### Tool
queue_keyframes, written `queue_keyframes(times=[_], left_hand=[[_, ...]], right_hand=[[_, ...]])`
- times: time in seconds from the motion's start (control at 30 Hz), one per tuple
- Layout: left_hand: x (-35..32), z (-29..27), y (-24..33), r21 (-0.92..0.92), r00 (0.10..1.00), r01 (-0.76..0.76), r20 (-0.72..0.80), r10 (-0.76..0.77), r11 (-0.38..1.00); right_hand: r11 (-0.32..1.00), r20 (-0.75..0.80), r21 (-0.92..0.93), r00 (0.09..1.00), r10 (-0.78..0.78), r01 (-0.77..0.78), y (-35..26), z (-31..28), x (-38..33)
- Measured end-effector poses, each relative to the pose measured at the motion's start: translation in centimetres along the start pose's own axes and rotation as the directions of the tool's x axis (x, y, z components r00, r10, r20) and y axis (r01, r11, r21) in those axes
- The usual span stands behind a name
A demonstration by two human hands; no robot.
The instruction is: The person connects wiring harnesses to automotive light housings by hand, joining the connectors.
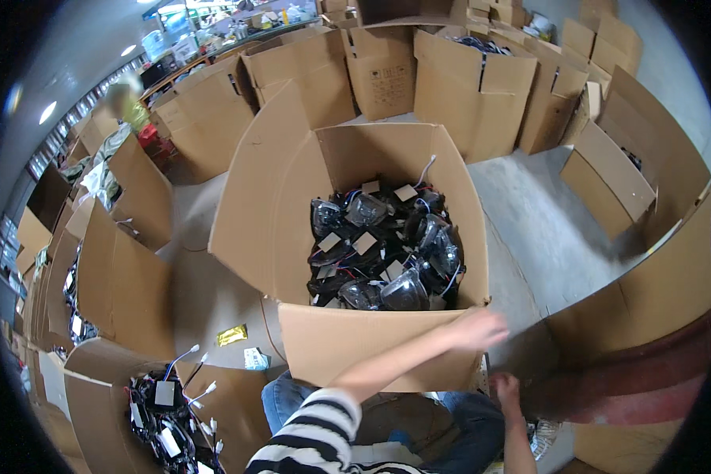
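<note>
In front of me stands an open cardboard box (355, 340) holding several black lamp-like parts (405, 291) with clear domed covers, pale labels and thin wires ending in white connectors. My left arm, in a black-and-white striped sleeve, reaches across the box's front flap. At the front right corner, my left hand (480, 329) is closed and slightly blurred; what it holds, if anything, is hidden. Lower down, my right hand (507, 390) has curled fingers beside a narrow greyish strip (484, 371) at the flap's right edge. Whether the fingers grip that strip is unclear.
Another box (95, 395) at lower left holds similar black parts (166, 426) with wires. Tall cardboard boxes (474, 95) form an arc behind, and others line both sides. A yellow packet (231, 336) and a pale blue packet (255, 359) lie on the floor.
</note>
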State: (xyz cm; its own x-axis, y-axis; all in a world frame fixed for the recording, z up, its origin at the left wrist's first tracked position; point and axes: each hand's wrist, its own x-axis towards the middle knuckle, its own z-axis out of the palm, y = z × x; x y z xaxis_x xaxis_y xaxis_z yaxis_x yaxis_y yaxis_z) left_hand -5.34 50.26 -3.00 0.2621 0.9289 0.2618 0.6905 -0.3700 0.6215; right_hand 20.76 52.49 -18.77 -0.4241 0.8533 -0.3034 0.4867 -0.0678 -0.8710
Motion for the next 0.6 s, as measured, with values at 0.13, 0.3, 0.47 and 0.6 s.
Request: queue_keyframes(times=[0.13,0.3,0.47,0.6], left_hand=[[-18.5,-5.3,4.8,-0.527,0.740,0.103,-0.525,-0.419,0.843],[-35.4,-9.5,0.8,-0.493,-0.392,-0.240,-0.739,-0.548,0.836],[-35.4,-18.8,-14.1,-0.752,-0.107,-0.191,-0.624,-0.774,0.631],[-34.2,-24.1,-22.1,-0.805,0.202,0.147,-0.544,-0.814,0.574]], right_hand=[[0.913,-0.176,0.073,0.906,-0.384,0.401,-10.2,-1.0,-0.1],[0.782,-0.214,0.312,0.842,-0.496,0.540,-24.3,8.9,-0.4],[0.706,0.096,0.430,0.748,-0.656,0.563,-32.3,21.5,1.7],[0.679,0.250,0.478,0.654,-0.714,0.557,-35.9,29.7,2.1]])
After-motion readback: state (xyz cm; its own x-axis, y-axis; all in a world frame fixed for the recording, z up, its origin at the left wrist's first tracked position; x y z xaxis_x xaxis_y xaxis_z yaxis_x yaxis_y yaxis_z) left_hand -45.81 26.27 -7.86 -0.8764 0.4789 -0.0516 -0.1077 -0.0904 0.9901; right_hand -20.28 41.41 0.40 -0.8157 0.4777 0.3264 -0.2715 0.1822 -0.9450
